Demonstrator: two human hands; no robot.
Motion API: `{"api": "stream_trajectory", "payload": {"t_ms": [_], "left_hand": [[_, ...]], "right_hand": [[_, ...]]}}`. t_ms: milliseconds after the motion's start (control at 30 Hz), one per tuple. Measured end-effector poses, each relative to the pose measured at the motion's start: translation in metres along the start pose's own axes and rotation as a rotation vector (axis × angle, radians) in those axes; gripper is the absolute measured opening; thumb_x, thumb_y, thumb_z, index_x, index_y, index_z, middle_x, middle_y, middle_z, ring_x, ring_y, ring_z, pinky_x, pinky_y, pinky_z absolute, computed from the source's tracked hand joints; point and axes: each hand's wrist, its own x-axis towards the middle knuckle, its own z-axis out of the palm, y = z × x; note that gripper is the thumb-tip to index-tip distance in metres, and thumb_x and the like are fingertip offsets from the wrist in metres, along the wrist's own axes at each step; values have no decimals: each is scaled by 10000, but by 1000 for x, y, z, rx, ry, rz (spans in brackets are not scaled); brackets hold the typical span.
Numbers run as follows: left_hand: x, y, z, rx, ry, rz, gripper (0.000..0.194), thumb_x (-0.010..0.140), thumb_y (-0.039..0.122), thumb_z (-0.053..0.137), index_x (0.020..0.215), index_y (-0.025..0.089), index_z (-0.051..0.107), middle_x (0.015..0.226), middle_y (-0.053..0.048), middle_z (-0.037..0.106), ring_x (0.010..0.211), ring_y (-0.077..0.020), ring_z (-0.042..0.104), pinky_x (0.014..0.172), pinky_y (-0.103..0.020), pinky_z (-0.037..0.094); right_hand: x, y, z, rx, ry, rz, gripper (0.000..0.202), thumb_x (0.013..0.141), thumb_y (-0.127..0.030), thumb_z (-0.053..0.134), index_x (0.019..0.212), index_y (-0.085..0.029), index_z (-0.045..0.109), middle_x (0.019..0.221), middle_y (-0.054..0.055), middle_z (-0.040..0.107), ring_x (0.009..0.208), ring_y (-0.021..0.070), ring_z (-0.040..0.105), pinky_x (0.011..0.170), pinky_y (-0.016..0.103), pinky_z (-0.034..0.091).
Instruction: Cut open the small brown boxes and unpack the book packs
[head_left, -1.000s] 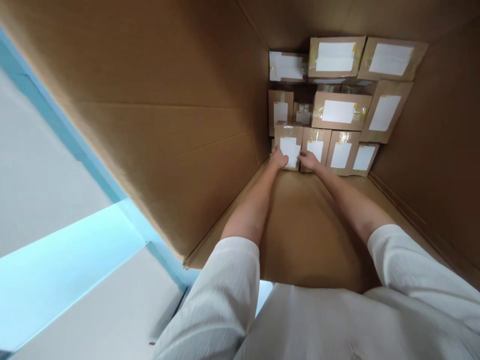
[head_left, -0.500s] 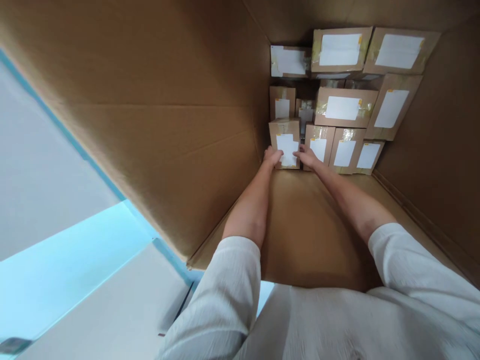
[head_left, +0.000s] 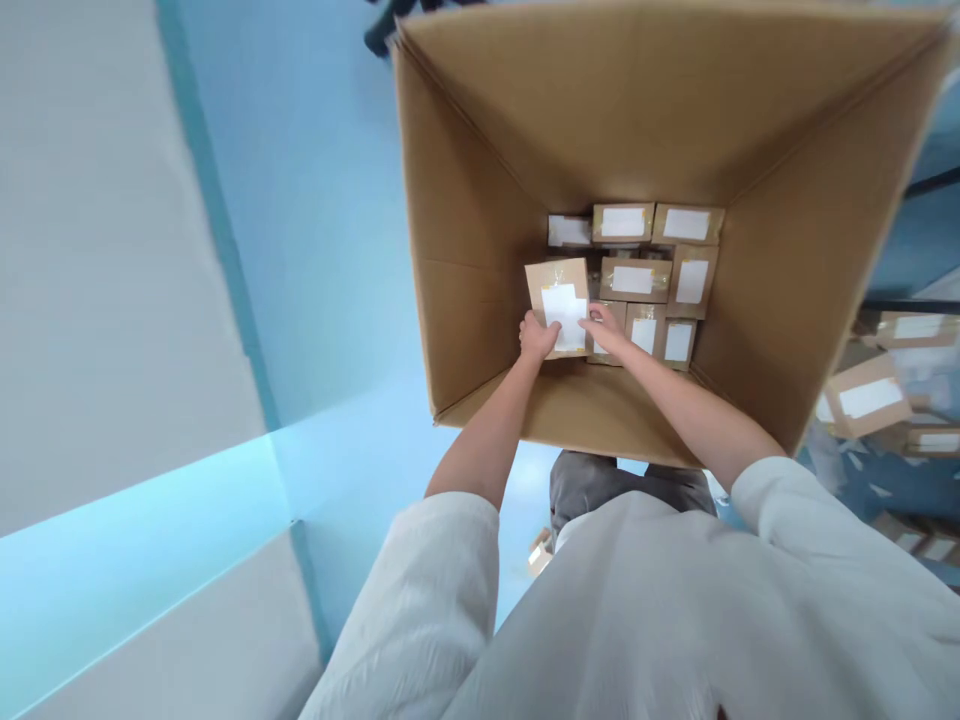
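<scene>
Between my hands is a small brown cardboard box (head_left: 534, 285) with a white label on its top and clear tape at its upper edge. My left hand (head_left: 538, 335) grips its lower left side, thumb over the top face. On the opposite side my right hand (head_left: 602, 325) holds it, thumb and fingers at the edge. The box is tilted slightly and looks raised above the others. Around it, inside a large open carton (head_left: 469, 300), several labelled boxes lie packed, among them a taped box (head_left: 667, 283) and an upright one (head_left: 706, 270).
The carton's tall walls surround my forearms. On the right, outside it, more labelled boxes (head_left: 870, 395) lie in a pile. A small box (head_left: 539, 555) is on the blue floor (head_left: 337, 300) near my legs. A white wall (head_left: 112, 250) stands at left.
The box between my hands has come up from among the others and tilted slightly. My view has pulled back and up, so the carton's rim and the floor around it now show.
</scene>
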Motion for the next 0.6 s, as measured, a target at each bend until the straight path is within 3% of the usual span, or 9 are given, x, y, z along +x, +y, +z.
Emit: {"api": "stream_trajectory", "payload": {"t_ms": [133, 333, 467, 600], "left_hand": [[-62, 46, -16, -89, 20, 41, 711, 850, 408, 777, 1504, 278, 529, 1469, -144, 615, 1448, -383, 584, 1209, -493, 462], [-150, 111, -36, -208, 20, 261, 735, 844, 351, 768, 1529, 287, 510, 1474, -138, 585, 1468, -377, 551, 1235, -495, 444], [-198, 150, -50, -234, -39, 457, 640, 874, 316, 738, 1482, 260, 546, 1426, -140, 584, 1443, -358, 559, 1243, -474, 446], [-243, 181, -60, -222, -108, 769, 551, 918, 273, 688, 1459, 273, 581, 1344, -117, 610, 1417, -339, 561, 1233, -460, 464]], "right_hand": [[-52, -38, -47, 15, 28, -88, 484, 810, -355, 731, 1282, -253, 711, 1392, 79, 746, 1339, 310, 671, 1224, 509, 508], [-126, -84, -117, -13, 145, -295, 511, 818, -361, 715, 1316, -254, 751, 1426, 94, 738, 1259, 294, 710, 1222, 523, 519], [-185, -107, -152, -40, 327, -436, 523, 836, -385, 718, 1342, -261, 763, 1444, 96, 734, 1250, 306, 716, 1206, 542, 538], [-246, -107, -175, -21, 577, -606, 568, 876, -424, 710, 1415, -250, 731, 1447, 115, 733, 1309, 314, 700, 1232, 531, 521]]}}
